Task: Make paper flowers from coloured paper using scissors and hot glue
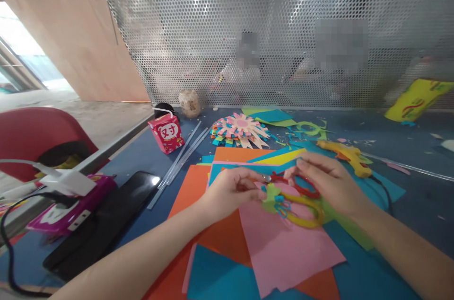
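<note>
My left hand is over the paper stack, fingers curled, with thumb and index at the edge of a small green paper piece. Small blue curled strips are by the green piece. Beside them is a pair of scissors with one red loop and one yellow loop; its blades are mostly hidden by my left hand. My right hand is bent over the red loop, fingertips close together; what they pinch, if anything, is unclear. A pink sheet lies beneath both hands.
Orange sheets and blue sheets spread around. A yellow glue gun lies right, near paper scraps. Layered paper flowers sit behind. Glue sticks, a red drink carton, a phone and a purple power strip are left.
</note>
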Demonstrator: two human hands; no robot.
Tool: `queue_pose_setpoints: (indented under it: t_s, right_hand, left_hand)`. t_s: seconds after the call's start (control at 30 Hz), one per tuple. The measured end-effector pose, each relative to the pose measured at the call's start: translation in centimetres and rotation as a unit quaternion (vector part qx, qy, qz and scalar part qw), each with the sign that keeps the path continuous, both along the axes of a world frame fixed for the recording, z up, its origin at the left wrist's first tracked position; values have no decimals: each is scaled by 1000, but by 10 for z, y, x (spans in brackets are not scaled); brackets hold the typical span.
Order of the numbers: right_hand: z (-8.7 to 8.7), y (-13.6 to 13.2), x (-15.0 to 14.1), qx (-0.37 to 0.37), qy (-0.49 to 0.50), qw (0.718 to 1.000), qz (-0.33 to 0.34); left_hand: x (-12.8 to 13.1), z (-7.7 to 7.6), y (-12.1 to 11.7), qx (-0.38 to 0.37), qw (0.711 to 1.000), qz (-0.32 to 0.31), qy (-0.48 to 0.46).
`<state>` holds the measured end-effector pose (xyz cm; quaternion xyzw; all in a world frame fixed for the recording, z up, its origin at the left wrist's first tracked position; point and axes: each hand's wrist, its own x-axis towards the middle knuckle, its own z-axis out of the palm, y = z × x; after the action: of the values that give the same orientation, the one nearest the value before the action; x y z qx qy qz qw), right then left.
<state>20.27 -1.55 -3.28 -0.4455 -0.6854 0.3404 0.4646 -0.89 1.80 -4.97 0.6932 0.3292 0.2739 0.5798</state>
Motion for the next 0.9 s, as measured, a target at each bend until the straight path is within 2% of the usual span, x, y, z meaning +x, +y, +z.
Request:
queue_pose_setpoints:
  t_s: [0.13, 0.3, 0.47, 0.53, 0.63, 0.73, 0.8, 0.9]
  right_hand:
    - [-4, -1, -6, -42, -2, 998, 52]
    - [-10, -5, -7, -91, -18, 989, 119]
    - [-9, -6, -8, -98, -32, 986, 129]
    - [-7, -4, -8, -79, -44, 990, 110]
    - [-5, -2, -7, -26, -74, 996, 47]
    - [-5, -2, -6, 37, -130, 991, -5]
    - [-7, -3, -7, 77, -182, 980, -2]
    - [-9, -5, -10, 136, -259, 955, 47]
  left_hand:
    - [2, 2, -2, 52, 998, 34, 7]
    - [1, 5, -4, 95, 994, 46, -8]
    - [1, 6, -4, 102, 991, 79, 20]
    - [2, 7, -5, 113, 989, 85, 36]
    - [1, 10, -7, 147, 983, 90, 60]
    - [-1, 13, -10, 192, 973, 99, 81]
    - [-2, 13, -10, 233, 964, 93, 88]
    - [-3, 9, -10, 310, 944, 62, 94]
